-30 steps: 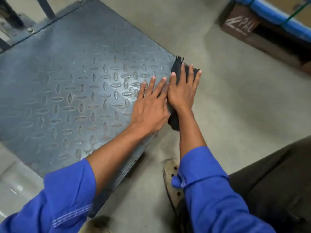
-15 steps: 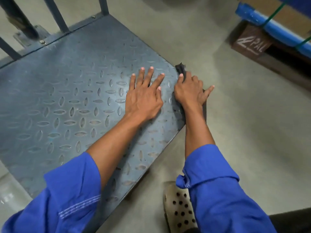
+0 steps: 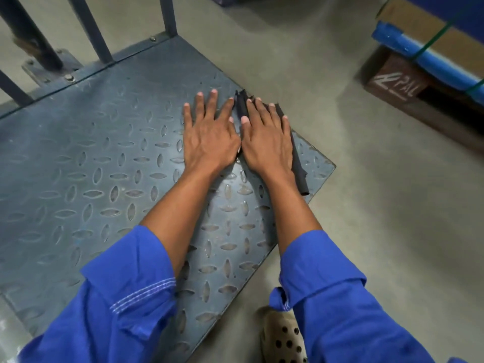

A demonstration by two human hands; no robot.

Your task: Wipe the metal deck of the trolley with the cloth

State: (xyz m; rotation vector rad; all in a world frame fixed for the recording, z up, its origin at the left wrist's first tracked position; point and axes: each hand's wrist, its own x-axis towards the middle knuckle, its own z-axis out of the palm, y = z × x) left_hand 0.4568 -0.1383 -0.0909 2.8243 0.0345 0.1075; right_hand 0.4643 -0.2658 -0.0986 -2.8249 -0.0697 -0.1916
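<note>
Head view: right hand [image 3: 267, 142] flat, fingers straight, pressing dark cloth [image 3: 297, 163] onto deck [image 3: 91, 166]; left hand [image 3: 209, 137] flat beside it, holding nothing.

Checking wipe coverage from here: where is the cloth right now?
In the head view, the black cloth lies on the trolley deck near its right corner, pressed under the right hand, with the left hand on bare metal to its left.

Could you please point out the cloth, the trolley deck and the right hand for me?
cloth [image 3: 297, 166]: head view, on the dark strip showing beside the hand.
trolley deck [image 3: 91, 158]: head view, on bare patterned metal.
right hand [image 3: 267, 142]: head view, on the back of the hand.
</note>
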